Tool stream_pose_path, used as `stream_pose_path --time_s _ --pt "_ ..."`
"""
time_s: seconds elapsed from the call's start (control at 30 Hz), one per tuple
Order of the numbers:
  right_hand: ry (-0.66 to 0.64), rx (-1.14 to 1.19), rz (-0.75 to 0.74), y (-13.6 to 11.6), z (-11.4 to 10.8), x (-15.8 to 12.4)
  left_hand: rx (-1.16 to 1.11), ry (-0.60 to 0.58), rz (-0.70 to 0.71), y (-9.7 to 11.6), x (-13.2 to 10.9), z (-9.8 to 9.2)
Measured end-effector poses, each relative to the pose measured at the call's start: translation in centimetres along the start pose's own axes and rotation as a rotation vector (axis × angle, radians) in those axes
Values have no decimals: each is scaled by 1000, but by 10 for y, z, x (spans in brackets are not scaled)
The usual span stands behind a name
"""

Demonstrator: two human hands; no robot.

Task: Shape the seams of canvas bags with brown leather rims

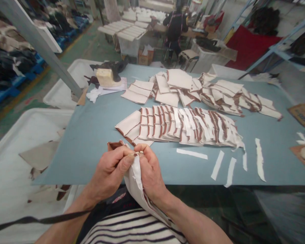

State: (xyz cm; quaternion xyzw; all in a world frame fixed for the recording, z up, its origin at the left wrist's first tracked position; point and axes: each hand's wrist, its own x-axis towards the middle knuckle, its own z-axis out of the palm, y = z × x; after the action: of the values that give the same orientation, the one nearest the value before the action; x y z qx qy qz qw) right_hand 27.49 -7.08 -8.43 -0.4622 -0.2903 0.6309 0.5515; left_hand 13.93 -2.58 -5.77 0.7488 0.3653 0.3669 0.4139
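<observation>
My left hand (pixel 111 171) and my right hand (pixel 149 171) are both pinched on one cream fabric piece with brown edging (pixel 134 179), held close to my body at the near edge of the blue table (pixel 91 135). The thumbs and fingertips meet at the piece's top edge, and its lower part hangs down between my wrists. Just beyond my hands lies an overlapping row of similar cream and brown pieces (pixel 180 127). White paper strips (pixel 220 162) lie on the table to the right of my hands.
More stacks of cream pieces (pixel 193 88) cover the table's far side. White tubs (pixel 17 159) stand to the left, one with scraps. A foam block (pixel 105 77) sits at the far left corner. A grey post (pixel 40 47) rises left. A person (pixel 175 27) works in the background.
</observation>
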Motion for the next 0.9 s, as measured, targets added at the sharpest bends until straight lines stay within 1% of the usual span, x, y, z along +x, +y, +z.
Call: stream_pose_path --time_s 0.07,0.1,0.17,0.2,0.23,0.27,0.33,0.4,0.43,0.47,0.53,0.6,0.67,0.77,0.9 --pt "-30 -115 -54 3 -10 12 -28 -60 9 6 6 -6" --pt "-1 -171 -101 2 -18 18 -35 -95 11 9 9 -9" --pt "123 -240 -216 -7 -34 28 -34 -157 20 13 14 -18" --pt "171 -256 -290 -15 -41 30 -26 -179 30 15 16 -22" --pt "181 -277 -377 -26 -46 30 -13 -201 44 16 18 -27" --pt "138 -322 -483 -39 -49 28 5 -220 60 18 20 -31" --pt "-50 -471 -674 -66 -49 21 44 -255 94 24 23 -38" --pt "-258 -610 -771 -89 -42 16 77 -281 139 31 26 -43" --pt "-342 -667 -808 -98 -38 15 92 -290 165 35 27 -45" --pt "-406 -720 -844 -104 -34 16 110 -297 191 39 27 -47" --pt "-479 -844 -904 -111 -29 20 154 -292 233 46 27 -51" --pt "-510 -959 -887 -113 -27 23 193 -268 259 50 25 -52" --pt "-541 -1005 -788 -114 -28 24 218 -243 282 51 22 -52" --pt "-600 -972 -641 -117 -28 19 271 -203 295 51 16 -52" --pt "-663 -925 -522 -123 -26 13 348 -157 302 47 10 -52"
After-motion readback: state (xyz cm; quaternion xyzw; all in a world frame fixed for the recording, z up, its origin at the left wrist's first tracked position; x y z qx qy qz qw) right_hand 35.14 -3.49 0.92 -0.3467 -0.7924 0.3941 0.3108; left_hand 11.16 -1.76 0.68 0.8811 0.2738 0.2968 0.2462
